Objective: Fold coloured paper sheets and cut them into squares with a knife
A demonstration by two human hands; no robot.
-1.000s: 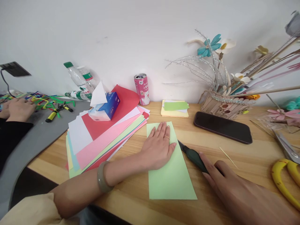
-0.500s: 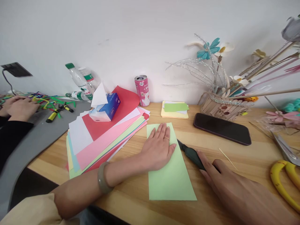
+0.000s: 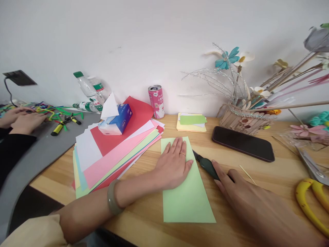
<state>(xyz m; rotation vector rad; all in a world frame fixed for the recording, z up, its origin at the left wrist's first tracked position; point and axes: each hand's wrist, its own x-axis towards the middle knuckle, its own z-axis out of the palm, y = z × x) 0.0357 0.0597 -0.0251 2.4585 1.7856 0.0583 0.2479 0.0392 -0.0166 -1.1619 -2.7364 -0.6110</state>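
A light green paper sheet (image 3: 189, 195) lies on the wooden table (image 3: 144, 219) in front of me. My left hand (image 3: 173, 163) lies flat on its upper part, fingers stretched out, a ring on one finger and a grey-green bangle on the wrist. A dark green utility knife (image 3: 205, 164) lies along the sheet's right edge, its tip pointing up and left. My right hand (image 3: 246, 197) rests on the knife's rear end, fingers wrapped over the handle.
A fanned stack of coloured paper (image 3: 113, 151) with a tissue box (image 3: 115, 120) lies left. Behind are a pink can (image 3: 156, 101), a note pad (image 3: 191, 121), a black phone (image 3: 243, 143) and a basket of craft flowers (image 3: 244, 116). Yellow scissors (image 3: 309, 200) sit right. Another person's hands (image 3: 22, 118) work at far left.
My right hand with the knife has slid a little up and left along the sheet's edge. The view has tilted slightly. My left hand stays put.
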